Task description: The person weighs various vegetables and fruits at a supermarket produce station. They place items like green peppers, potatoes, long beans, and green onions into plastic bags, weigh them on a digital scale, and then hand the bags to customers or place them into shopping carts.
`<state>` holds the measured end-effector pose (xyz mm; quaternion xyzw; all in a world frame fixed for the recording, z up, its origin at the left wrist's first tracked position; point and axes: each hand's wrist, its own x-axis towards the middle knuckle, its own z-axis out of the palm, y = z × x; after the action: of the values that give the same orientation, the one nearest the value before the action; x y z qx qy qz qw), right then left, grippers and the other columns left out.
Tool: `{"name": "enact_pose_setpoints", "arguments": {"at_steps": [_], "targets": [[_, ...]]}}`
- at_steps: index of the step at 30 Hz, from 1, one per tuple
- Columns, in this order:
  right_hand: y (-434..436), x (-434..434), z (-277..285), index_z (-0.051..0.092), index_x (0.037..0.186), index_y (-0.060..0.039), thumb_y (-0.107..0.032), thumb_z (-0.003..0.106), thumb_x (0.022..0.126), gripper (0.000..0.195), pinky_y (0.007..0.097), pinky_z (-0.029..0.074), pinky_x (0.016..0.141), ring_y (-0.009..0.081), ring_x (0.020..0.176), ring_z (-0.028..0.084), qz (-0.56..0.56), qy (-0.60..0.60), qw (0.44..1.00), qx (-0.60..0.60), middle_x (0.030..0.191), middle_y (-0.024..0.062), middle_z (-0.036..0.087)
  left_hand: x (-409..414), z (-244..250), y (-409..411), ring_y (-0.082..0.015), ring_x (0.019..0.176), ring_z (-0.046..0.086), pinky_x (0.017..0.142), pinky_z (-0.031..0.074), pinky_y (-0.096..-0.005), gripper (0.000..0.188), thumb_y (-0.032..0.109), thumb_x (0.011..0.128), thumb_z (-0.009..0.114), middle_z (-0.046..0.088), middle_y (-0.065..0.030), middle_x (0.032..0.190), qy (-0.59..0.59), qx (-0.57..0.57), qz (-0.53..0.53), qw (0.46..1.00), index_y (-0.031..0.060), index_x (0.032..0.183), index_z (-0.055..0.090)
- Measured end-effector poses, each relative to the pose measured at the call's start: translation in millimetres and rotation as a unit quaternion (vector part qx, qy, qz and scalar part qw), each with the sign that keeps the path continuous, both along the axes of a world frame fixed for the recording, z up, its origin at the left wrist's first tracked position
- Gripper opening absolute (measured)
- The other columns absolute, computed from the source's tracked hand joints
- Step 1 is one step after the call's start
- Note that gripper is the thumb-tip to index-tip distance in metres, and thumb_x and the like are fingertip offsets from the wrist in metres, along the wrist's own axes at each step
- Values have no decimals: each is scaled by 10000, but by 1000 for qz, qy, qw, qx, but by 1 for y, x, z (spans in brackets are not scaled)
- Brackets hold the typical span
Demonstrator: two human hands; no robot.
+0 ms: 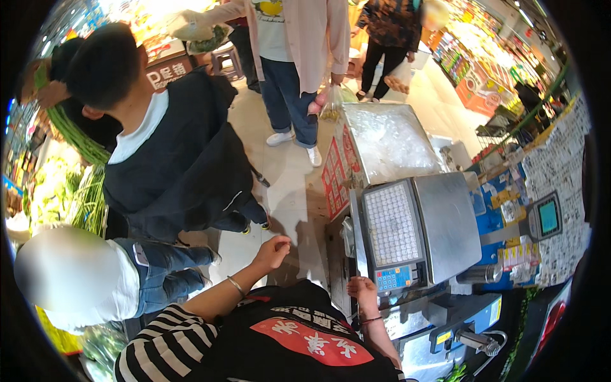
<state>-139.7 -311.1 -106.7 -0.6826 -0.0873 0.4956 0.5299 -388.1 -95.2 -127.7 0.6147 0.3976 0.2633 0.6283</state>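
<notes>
My left hand (273, 253), below a silver bangle on the wrist, is raised over the tiled floor with its fingers loosely curled; no object shows in it. My right hand (363, 292) is beside the lower left corner of a weighing scale's keypad (394, 278), with fingers bent; whether it touches the edge there I cannot tell. The scale has a large grid of white keys (393, 224), a bare metal weighing plate (446, 224) and a display on an arm (547, 217). Beyond it stands a box topped with clear plastic (394, 138).
A person in a black jacket (176, 148) stands at the left, near green vegetables (71, 191). Another in jeans (167, 270) is at lower left. Ahead, a person in a pink shirt (315, 43) holds plastic bags (334, 102). A second metal machine (465, 320) is at lower right.
</notes>
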Motion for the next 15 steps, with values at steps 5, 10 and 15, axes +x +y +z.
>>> {"name": "enact_pose_setpoints", "arguments": {"at_steps": [5,10,15], "targets": [[-10,-17,-55,588,1105,51,-240,578,921,344,296,527,689,190,847,660,241,-95,961,-101,983,140,651,-53,-4,-25,-135,819,627,756,498,-274,221,194,898,603,679,-71,906,61,-59,2,996,30,1038,651],[-26,-10,-115,592,1096,88,-270,659,817,458,414,439,923,347,1125,556,302,-404,847,-168,1153,278,595,-104,-9,-46,-122,765,628,686,503,-259,227,206,913,600,670,-63,840,80,-81,36,993,28,1047,644],[-51,-13,-161,457,1277,74,-204,669,829,568,283,439,458,122,583,537,55,-275,957,-71,747,52,614,-130,-16,-63,-130,787,627,710,503,-268,214,197,910,602,668,-58,858,46,-79,21,996,31,1040,641]]}}
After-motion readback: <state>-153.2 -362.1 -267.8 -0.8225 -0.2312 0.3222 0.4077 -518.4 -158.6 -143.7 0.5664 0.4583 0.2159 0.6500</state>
